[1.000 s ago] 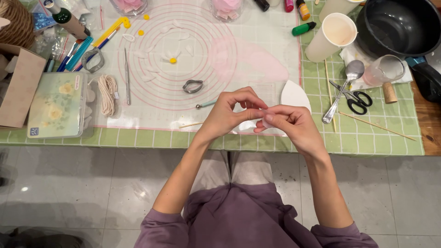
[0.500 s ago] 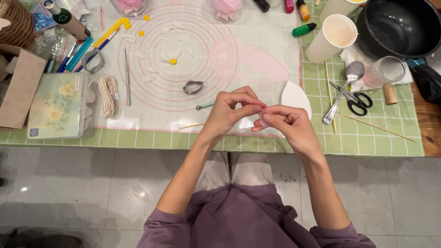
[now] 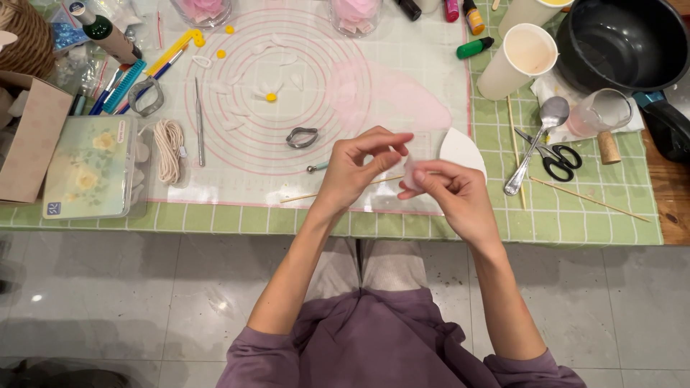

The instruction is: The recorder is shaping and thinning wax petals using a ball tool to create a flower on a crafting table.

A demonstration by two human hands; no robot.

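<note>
Head view, left hand: the left hand (image 3: pixel 356 169) pinched one edge of a small pale pink piece (image 3: pixel 410 172).
Head view, right hand: the right hand (image 3: pixel 453 197) grasped its other side.
Head view, piece: held above the table's front edge, just before the white disc (image 3: pixel 463 149) on the silicone mat (image 3: pixel 237 165).

Craft clutter around the ringed mat (image 3: pixel 237 115)

Right of the mat: paper cup (image 3: pixel 519 59), spoon (image 3: pixel 535 140), scissors (image 3: pixel 553 154), dark pot (image 3: pixel 622 43). Left of it: string coil (image 3: pixel 169 149), floral box (image 3: pixel 88 176).
</note>
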